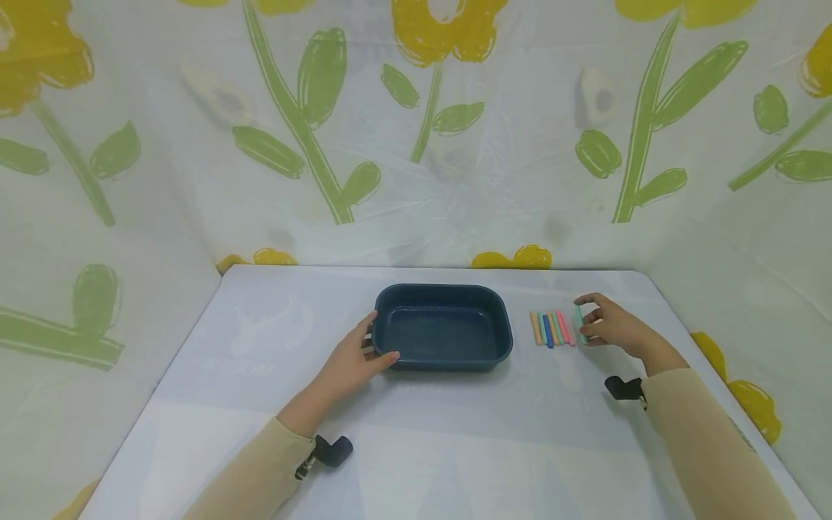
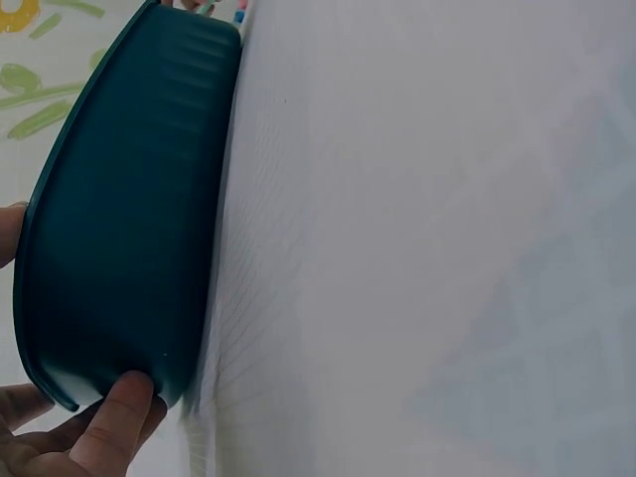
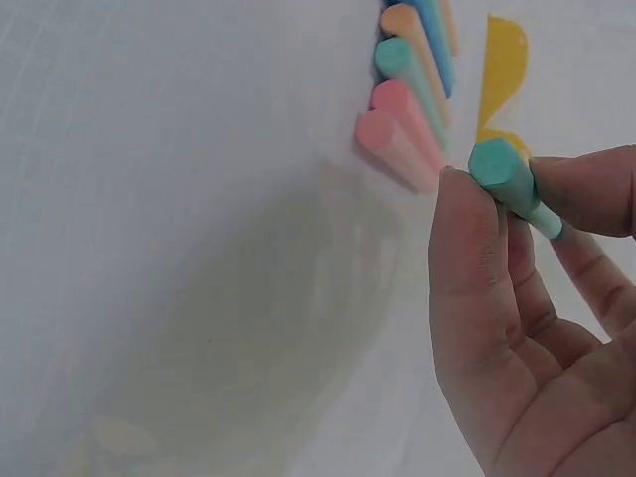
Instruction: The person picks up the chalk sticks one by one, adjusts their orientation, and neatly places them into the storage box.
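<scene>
In the head view my left hand grips the left end of a dark teal rectangular dish, thumb over its rim and fingers against the outer wall. The left wrist view shows fingertips pressed against the dish's side. To the right, my right hand pinches a mint-green chalk stick between thumb and fingertips, its faceted end facing the right wrist camera. Just left of that hand lies a row of several chalk sticks in orange, green, blue and pink, side by side.
Both the dish and the chalk row are on a white table near its back edge. Behind it hangs a curtain printed with yellow flowers and green stems. A dark wrist-camera mount sits under each sleeve cuff.
</scene>
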### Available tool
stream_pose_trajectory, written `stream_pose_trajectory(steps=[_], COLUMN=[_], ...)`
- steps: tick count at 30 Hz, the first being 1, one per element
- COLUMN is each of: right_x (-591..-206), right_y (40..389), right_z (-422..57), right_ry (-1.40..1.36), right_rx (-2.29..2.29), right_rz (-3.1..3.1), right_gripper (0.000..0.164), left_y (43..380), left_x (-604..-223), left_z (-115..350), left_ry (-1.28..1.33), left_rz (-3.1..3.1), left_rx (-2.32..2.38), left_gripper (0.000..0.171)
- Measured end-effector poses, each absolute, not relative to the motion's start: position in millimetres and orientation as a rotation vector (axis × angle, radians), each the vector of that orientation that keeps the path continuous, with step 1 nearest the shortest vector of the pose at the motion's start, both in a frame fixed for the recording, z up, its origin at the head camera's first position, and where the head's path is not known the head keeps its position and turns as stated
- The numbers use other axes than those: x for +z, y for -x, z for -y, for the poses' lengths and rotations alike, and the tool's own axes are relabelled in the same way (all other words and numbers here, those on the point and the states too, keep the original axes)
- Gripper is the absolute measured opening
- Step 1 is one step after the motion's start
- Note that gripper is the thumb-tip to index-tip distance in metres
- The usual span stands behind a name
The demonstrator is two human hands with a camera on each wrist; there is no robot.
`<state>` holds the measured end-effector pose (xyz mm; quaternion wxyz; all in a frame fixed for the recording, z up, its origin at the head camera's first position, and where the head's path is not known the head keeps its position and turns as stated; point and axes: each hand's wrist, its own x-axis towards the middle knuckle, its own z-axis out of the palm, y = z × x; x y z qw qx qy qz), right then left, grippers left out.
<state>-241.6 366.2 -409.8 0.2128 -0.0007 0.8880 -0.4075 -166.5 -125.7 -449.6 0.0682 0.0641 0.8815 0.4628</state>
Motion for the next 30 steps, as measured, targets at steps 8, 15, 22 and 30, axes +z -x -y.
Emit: stream_pose_trajectory(steps=[8, 15, 22, 30], right_x=[-397, -383, -369, -354], right_y=[233, 229, 227, 227], right_z=[-359, -349, -333, -317], right_ry=[0.057, 0.106, 0.065, 0.057], right_rx=[-1.229, -1.322, -1.396, -1.563], right_rz=[-2.445, -2.406, -2.343, -2.226], right_gripper=[0.066, 0.063, 0.069, 0.074], left_y=[166, 166, 165, 165], left_x=[-450, -448, -447, -449], left_z=[126, 125, 125, 126], left_ry=[-0.197, -0.176, -0.172, -0.175], left_rz=[-2.655, -2.656, -2.654, -2.647], left_rx=[1.394, 1.39, 1.394, 1.407], left_gripper=[0.097, 0.097, 0.097, 0.097])
